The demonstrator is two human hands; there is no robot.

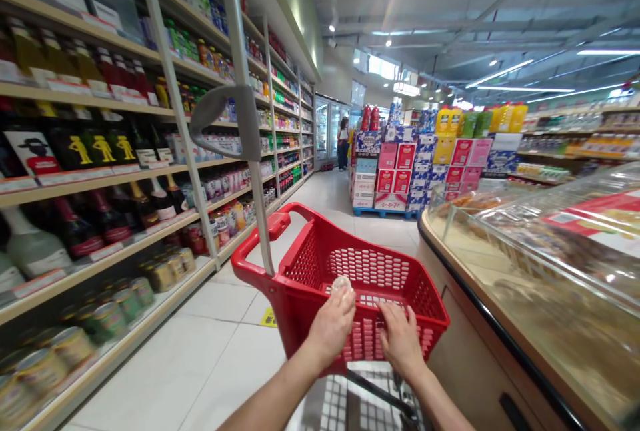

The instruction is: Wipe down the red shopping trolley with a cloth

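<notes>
A red shopping trolley basket point(360, 344) with perforated walls stands in front of me. Above its near rim, my left hand point(334, 324) is closed round a small, whitish, crumpled-looking thing point(341, 283); its exact kind cannot be made out. My right hand point(401, 337) is at the near wall further right, with fingers apart and fingertips by the rim. It shows nothing held. From the trolley's left side rises a grey metal pole point(260, 211) with a grey plastic loop point(220, 121) on it.
Shelves of bottles and cans point(100, 177) run along the left. Close on the right stands a glass-topped display counter point(450, 277) with packaged goods. Stacked drink cartons point(395, 177) on a blue pallet stand ahead. A person point(343, 144) is further down the tiled aisle point(325, 191).
</notes>
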